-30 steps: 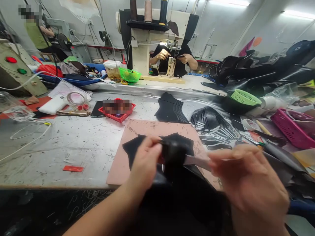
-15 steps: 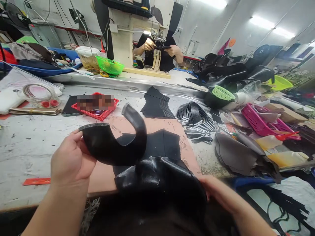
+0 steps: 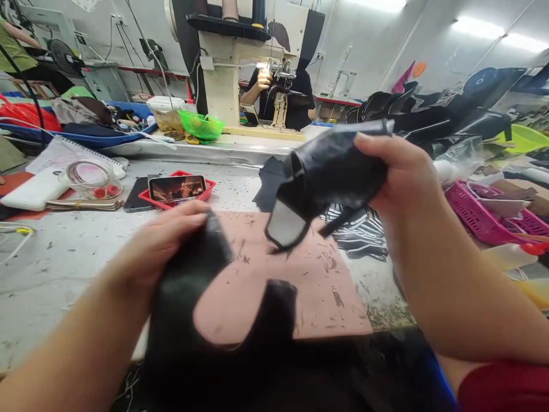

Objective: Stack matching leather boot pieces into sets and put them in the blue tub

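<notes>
My left hand (image 3: 156, 243) grips a curved, U-shaped black leather piece (image 3: 180, 303) by its upper left end, fingers closed over the edge. The piece hangs over the front of a pink mat (image 3: 326, 297). Up on the right, my right hand (image 3: 401, 169) is closed on a folded black leather shoe upper (image 3: 338, 166), thumb on top. Its lower end droops left and shows a pale lining. Both pieces are apart and somewhat blurred by motion.
Behind the mat lie a dark cut piece (image 3: 269, 186) and striped black strips (image 3: 362, 237). A phone (image 3: 176, 187) rests on a red basket (image 3: 210, 190). Beyond stands a sewing machine (image 3: 218, 80) with a person behind it. A pink basket (image 3: 472, 214) is at right.
My right hand has risen from the lower right with the folded leather upper. My left hand has lowered the curved piece slightly. The dark piece on the mat is gone from there.
</notes>
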{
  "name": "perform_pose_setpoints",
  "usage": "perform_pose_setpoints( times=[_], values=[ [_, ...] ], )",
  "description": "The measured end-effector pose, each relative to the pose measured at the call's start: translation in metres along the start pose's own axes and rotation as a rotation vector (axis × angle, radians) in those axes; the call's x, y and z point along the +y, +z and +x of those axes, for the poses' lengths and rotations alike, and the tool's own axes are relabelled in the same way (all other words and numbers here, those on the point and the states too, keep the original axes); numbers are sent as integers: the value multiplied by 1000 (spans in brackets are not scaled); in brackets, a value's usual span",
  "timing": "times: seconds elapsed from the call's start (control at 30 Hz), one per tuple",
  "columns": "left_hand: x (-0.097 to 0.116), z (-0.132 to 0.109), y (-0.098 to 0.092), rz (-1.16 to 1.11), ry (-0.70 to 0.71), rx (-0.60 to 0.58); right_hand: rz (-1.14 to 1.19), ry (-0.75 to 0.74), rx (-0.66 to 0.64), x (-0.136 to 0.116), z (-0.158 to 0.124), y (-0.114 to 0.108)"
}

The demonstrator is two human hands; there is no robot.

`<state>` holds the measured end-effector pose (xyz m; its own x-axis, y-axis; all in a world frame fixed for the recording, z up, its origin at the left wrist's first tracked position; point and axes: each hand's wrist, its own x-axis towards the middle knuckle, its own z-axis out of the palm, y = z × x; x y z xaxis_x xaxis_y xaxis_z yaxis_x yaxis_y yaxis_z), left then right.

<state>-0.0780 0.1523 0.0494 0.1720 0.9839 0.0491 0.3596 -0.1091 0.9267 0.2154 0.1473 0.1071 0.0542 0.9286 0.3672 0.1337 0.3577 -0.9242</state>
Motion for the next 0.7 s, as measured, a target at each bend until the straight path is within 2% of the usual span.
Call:
perform_pose_setpoints(
  times=[0.03, 0.07, 0.13, 0.2, 0.3, 0.37, 0.4, 0.43, 0.53, 0.6, 0.7],
  values=[
    [-4, 15, 16, 206, 38, -163, 92, -41, 19, 2, 14, 10],
    [-7, 29, 30, 280, 54, -197, 169, -59, 26, 7, 24, 19],
    [-15, 51, 50, 397, 94, -189, 283, -22, 22, 24, 29, 33],
    [-21, 53, 62, 467, 143, -147, 331, 119, 22, 49, 17, 41],
    [-33, 16, 78, 569, 247, -220, 315, 444, 93, 92, -21, 42],
    [-47, -20, 92, 739, 401, -427, 283, 532, 123, 114, -49, 39],
    [-55, -37, 99, 791, 474, -487, 267, 542, 123, 122, -61, 37],
    [-64, -50, 104, 837, 547, -498, 245, 528, 104, 127, -72, 34],
    [-85, -67, 105, 843, 709, -533, 90, 460, -16, 131, -93, 25],
    [-90, -62, 94, 772, 753, -615, -71, 423, -63, 130, -101, 18],
    [-86, -51, 77, 685, 758, -743, -251, 361, -53, 131, -112, 10]
  ],
)
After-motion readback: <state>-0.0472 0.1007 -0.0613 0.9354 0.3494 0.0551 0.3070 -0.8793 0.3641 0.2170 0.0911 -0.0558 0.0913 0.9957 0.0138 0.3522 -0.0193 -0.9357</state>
